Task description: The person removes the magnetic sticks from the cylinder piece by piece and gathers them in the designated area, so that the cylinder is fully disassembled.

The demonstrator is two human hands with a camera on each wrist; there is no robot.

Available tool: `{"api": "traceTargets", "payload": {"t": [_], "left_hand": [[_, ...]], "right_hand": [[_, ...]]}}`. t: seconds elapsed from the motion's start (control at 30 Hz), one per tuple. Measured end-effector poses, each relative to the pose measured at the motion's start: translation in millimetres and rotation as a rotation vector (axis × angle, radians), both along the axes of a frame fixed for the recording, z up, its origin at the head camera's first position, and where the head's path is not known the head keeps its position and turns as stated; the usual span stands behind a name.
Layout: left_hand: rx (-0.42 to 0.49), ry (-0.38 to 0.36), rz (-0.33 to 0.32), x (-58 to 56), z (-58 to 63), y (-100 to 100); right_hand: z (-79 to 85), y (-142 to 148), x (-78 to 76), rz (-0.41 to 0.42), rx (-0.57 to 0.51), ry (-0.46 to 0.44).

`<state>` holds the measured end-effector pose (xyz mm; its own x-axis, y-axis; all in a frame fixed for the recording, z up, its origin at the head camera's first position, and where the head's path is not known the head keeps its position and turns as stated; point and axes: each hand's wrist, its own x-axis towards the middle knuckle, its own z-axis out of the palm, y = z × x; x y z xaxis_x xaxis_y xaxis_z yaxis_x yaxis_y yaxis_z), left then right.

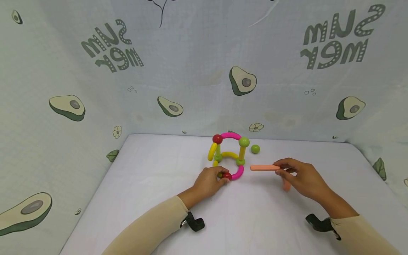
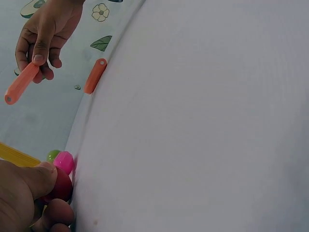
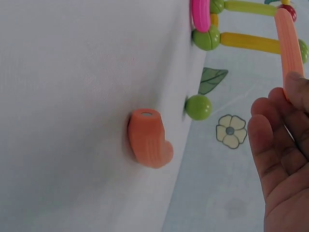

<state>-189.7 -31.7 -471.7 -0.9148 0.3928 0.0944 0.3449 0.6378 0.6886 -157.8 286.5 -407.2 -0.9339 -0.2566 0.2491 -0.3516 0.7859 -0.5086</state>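
My left hand [image 1: 206,183] holds the red ball [image 1: 227,176] at the near corner of a frame built from coloured balls and rods. Its base ring has yellow and pink curved rods [image 1: 237,173] with green balls between them. Two uprights rise at the back to an upper red ball [image 1: 217,139] and a green ball [image 1: 244,142], bridged by a pink arc [image 1: 231,135]. A short yellow rod [image 1: 211,152] slants down from the upper red ball. To the right, my right hand [image 1: 301,177] pinches one end of a straight orange rod [image 1: 262,167], its free end pointing at the frame.
Below the right hand, a curved orange rod [image 3: 147,140] lies on the white-covered table [image 1: 159,159]. A loose green ball [image 1: 255,149] sits behind the frame, to its right. An avocado-print cloth [image 1: 204,106] hangs along the back and sides.
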Motion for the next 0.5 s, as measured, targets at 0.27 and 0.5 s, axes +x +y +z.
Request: {"api": "traceTargets", "payload": {"t": [0.27,0.5], "left_hand": [[-0.002,0.002,0.0,0.3,-1.1,0],[-0.007,0.013,0.003,0.3,-1.3,0]], "right_hand": [[-2.2,18,3.7,-0.054,0.004,-0.04],[-3.6,35,4.8,-0.065,0.014,-0.027]]}}
